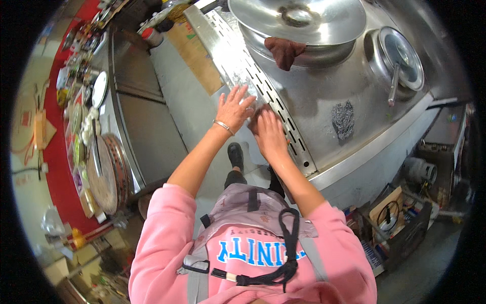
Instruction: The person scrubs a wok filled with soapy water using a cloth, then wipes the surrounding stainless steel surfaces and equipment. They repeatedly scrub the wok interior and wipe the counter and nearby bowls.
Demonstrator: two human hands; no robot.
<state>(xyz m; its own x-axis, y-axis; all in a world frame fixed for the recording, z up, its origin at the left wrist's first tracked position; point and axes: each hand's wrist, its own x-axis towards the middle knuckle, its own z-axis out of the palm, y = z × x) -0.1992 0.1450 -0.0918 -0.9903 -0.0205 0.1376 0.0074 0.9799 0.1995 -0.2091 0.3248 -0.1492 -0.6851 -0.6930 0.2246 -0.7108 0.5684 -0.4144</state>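
Note:
My left hand [233, 108], with a bangle at the wrist, is spread over the edge of the stainless steel stove top, its fingers apart and nothing seen in it. Beside it my right hand [270, 133] presses down on a dark brown cloth [262, 112] at the slotted metal strip [273, 93]; the palm and most of the cloth are hidden. Ahead, a large steel wok [334, 22] sits on the stove, with another brown cloth [284, 51] hanging over its rim. A steel wool scourer [343, 121] lies on the stove top to the right.
A lidded pot [404, 60] with a long-handled utensil [394, 85] stands at the right. At the left, a counter holds a thick round chopping board [102, 178] with a cleaver [97, 152], a white plate [100, 89] and vegetables. Flattened cardboard [197, 57] lies on the floor.

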